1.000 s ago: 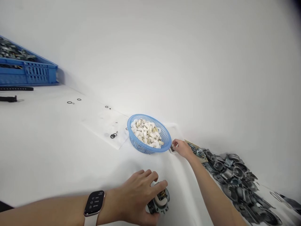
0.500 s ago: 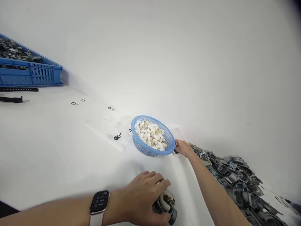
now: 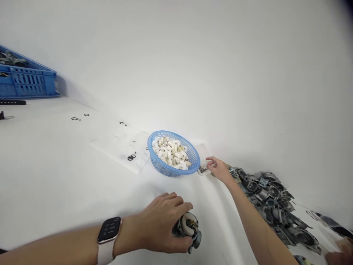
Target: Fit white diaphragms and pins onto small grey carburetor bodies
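My left hand [image 3: 164,224], wearing a smartwatch, is wrapped round a grey metal carburetor [image 3: 195,237] on the white table. A white ring-shaped float [image 3: 186,225] and brass parts show in its upturned opening. My right hand [image 3: 219,170] is over a small white tray [image 3: 203,148], fingertips drawn together; anything between them is too small to make out. Small metal pins or screws [image 3: 202,169] lie in the tray beside those fingers. Left of the tray, a round blue basket [image 3: 196,156] holds many white floats [image 3: 172,152].
A heap of carburetor bodies [image 3: 273,198] lies at the right. A blue crate [image 3: 30,82] of metal parts stands at the far left. Black O-rings [image 3: 131,157] and a clear plastic sheet [image 3: 110,145] are on the table. Another person's hand [image 3: 342,252] shows at bottom right.
My right hand has lifted a little from the tray, uncovering the small metal pieces there. My left hand still holds the carburetor. The whole view has shifted slightly.
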`<state>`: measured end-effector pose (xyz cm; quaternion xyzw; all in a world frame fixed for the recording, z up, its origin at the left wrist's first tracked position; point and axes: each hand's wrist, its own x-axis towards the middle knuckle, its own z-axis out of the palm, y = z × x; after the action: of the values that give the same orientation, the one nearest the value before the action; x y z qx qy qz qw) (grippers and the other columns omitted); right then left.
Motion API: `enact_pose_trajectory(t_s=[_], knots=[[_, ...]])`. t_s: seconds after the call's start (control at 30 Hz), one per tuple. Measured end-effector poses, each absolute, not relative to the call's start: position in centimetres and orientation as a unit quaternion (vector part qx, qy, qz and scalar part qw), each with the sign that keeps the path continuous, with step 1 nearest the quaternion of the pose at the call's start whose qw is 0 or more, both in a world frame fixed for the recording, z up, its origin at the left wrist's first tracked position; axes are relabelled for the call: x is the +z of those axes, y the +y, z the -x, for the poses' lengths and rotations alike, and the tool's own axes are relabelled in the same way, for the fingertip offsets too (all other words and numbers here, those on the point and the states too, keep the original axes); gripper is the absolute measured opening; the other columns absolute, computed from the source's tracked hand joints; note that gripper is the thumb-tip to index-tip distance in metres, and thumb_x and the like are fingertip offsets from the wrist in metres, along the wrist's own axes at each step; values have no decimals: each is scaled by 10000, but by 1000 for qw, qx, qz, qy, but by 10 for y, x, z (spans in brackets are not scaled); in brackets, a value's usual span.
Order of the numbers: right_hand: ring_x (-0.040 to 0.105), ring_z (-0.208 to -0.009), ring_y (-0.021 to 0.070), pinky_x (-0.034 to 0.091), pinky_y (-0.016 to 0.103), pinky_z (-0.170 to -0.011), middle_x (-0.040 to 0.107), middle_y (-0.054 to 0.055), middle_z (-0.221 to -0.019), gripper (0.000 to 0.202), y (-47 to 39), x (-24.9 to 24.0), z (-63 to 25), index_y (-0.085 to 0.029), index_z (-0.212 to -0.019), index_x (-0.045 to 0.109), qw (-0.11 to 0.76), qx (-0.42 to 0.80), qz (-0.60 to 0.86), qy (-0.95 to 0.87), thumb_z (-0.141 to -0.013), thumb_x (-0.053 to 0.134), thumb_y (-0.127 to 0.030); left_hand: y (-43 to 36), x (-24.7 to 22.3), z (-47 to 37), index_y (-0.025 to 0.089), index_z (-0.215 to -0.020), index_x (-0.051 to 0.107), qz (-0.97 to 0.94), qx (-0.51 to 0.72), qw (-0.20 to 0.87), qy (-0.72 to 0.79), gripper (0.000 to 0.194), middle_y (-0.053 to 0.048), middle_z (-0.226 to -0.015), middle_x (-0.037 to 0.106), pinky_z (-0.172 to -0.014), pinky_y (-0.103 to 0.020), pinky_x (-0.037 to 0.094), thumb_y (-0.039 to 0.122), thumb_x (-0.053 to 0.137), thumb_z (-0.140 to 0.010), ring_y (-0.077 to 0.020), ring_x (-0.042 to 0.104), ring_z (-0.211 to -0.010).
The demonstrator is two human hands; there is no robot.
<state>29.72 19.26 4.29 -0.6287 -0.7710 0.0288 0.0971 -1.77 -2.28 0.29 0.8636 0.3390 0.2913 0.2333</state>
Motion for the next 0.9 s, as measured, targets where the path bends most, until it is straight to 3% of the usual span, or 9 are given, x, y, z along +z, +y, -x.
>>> enact_pose_trajectory(t_s=[0.23, 0.43, 0.63, 0.9], knots=[[676, -1004, 204, 595, 406, -876, 667, 83, -1220, 284, 198, 37, -290, -189, -1224, 649, 150, 52, 621, -768, -1007, 638, -371, -22, -1, 16, 240, -1313, 588, -863, 297, 219, 345, 604, -63, -1086, 671, -960, -496, 508, 458, 766, -779, -306, 626, -1027], [674, -940, 185, 592, 386, -842, 679, 69, -1148, 265, 182, 43, -281, -183, -1190, 654, 232, 122, 597, -758, -1008, 634, -374, -21, -1, 16, 251, -1210, 623, -858, 311, 224, 342, 475, -45, -1075, 658, -903, -440, 522, 399, 763, -781, -270, 621, -987], [672, -855, 208, 557, 352, -788, 720, 58, -951, 393, 87, 44, -270, -218, -1123, 692, 336, 309, 529, -716, -837, 791, -468, -22, -1, 18, 248, -1213, 599, -856, 317, 243, 329, 487, -44, -1131, 636, -926, -435, 510, 352, 774, -770, -269, 589, -1048], [566, -704, 158, 446, 314, -658, 703, 38, -802, 168, 0, 30, -239, -210, -827, 783, 292, 561, 428, -646, -771, 858, -350, -25, 5, 16, 253, -1138, 615, -845, 311, 274, 337, 340, -31, -1127, 630, -866, -381, 513, 245, 714, -813, -229, 588, -1010]])
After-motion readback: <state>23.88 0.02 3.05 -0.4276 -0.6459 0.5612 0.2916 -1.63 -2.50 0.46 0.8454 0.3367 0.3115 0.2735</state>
